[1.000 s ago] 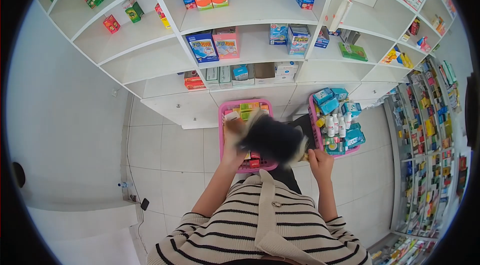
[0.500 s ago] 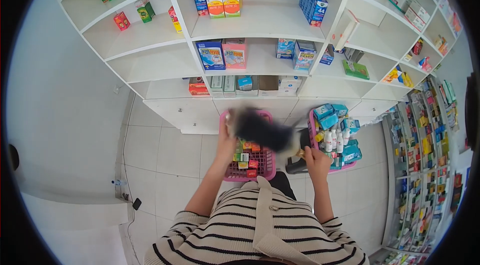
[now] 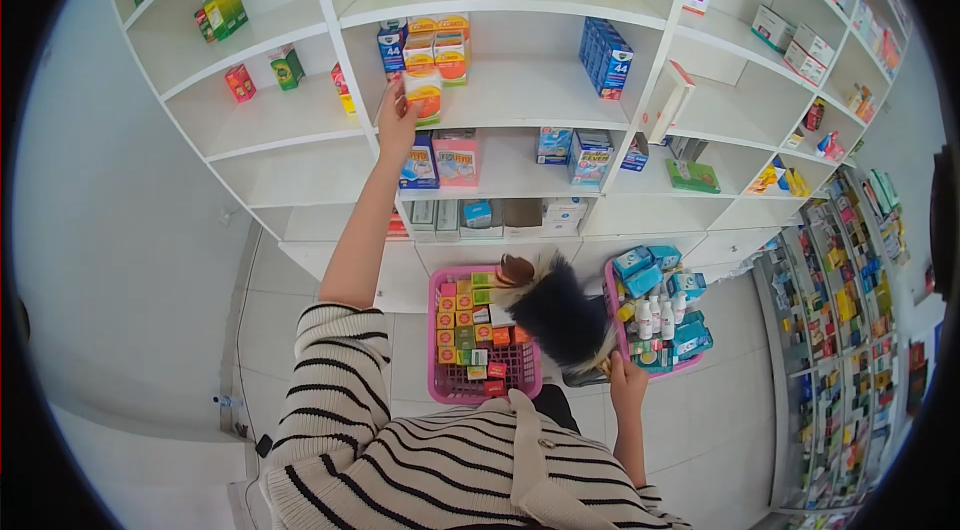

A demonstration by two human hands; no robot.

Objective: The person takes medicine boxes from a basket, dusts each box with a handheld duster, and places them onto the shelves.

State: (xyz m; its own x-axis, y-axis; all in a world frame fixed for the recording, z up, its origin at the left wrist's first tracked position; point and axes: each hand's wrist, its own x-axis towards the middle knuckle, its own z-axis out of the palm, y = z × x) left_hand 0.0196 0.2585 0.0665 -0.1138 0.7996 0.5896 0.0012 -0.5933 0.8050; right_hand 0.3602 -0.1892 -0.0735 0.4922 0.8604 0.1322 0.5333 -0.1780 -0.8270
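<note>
Left hand (image 3: pixel 398 115): up beyond the left basket (image 3: pixel 468 390), at the shelf (image 3: pixel 530 95). Reads as clamped on the left side of an orange-and-white box (image 3: pixel 424 100); fingertips at its left edge, rest of the contact hidden.

Box: at the shelf's front lip, beyond the left basket and up from it, ahead of the matching boxes (image 3: pixel 450 58). Can't tell if its base touches the shelf. Looks like thin carton, so expect light to moderate weight depending on fill, stiff at the edges, faces that dent if squeezed, maybe slick if coated. Best hold: both side walls, mid-height, light pinch. A one-edge grip could let it twist.

Left basket itself: small boxes (image 3: pixel 464 318) packed toward its far end, bare mesh at the near end.

Feather duster (image 3: pixel 560 315): just right of the left basket, head angled up toward the basket's far right corner. Dark and pale plumes, brown at the far end. Should be light, soft and floppy at the head, which gives no firm hold. Take it by the stiff handle (image 3: pixel 605 366).

Right hand (image 3: pixel 629 382): right of the left basket, near its near end, fingers wrapped on that handle. Sensible spot.

Right basket (image 3: pixel 690 364): right of the left basket, holding white bottles (image 3: pixel 656 318) and blue packs (image 3: pixel 692 338).
</note>
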